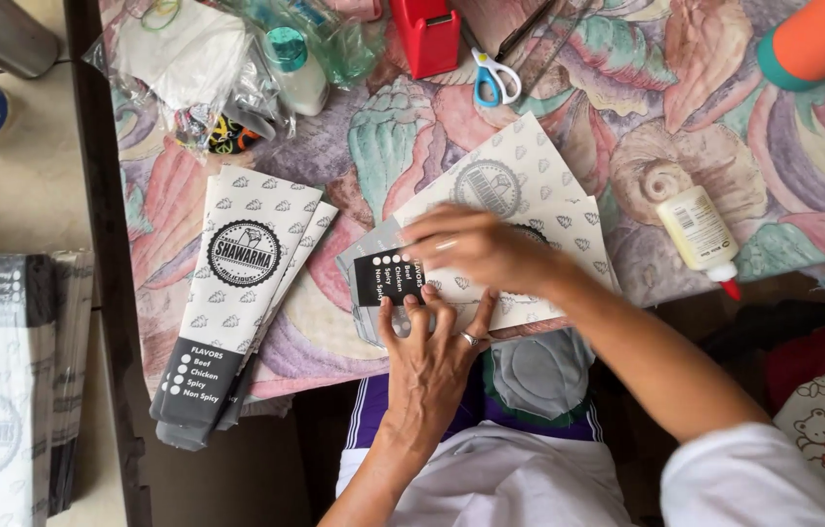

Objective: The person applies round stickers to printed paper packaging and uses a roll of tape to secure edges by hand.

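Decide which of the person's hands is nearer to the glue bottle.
Right. The right hand lies on the printed sheets, on the side toward the glue bottle but apart from it. The left hand presses the sheets' near edge, farther away.

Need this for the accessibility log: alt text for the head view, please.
Seen from above, a person's left hand and right hand press a printed paper sleeve flat on a floral tablecloth. A stack of finished sleeves lies to the left, a glue bottle to the right, scissors above.

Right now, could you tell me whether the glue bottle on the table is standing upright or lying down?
Lying down: the glue bottle rests on its side on the patterned tablecloth, red nozzle toward the table edge.
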